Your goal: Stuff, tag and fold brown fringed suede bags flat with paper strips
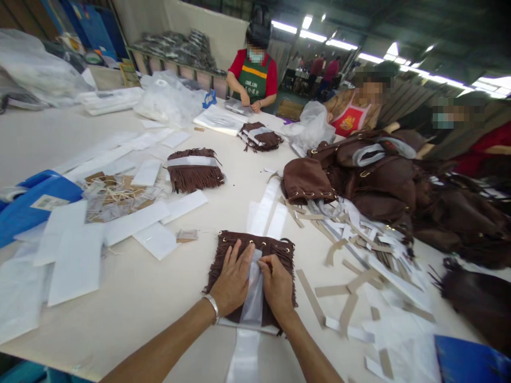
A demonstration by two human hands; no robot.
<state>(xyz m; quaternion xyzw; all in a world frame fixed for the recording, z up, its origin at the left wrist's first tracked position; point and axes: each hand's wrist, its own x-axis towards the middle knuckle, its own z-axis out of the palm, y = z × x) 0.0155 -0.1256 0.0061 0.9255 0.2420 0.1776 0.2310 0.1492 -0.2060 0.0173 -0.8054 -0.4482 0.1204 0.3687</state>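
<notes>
A dark brown fringed bag lies flat in front of me, with gold eyelets along its far edge. Down its middle runs a translucent plastic strip. My left hand rests flat on the bag at the strip's left side, fingers stretched out. Opposite it, my right hand has thumb and forefinger pinched on the strip's right edge near the top. White strips lie beyond the bag, and another white strip comes out toward me under its near edge.
Two fringed bags with bands, one nearer and one farther, lie ahead. Brown bags are heaped at right beside scattered grey strips. White sheets and a blue tape dispenser are at left. Co-workers stand across the table.
</notes>
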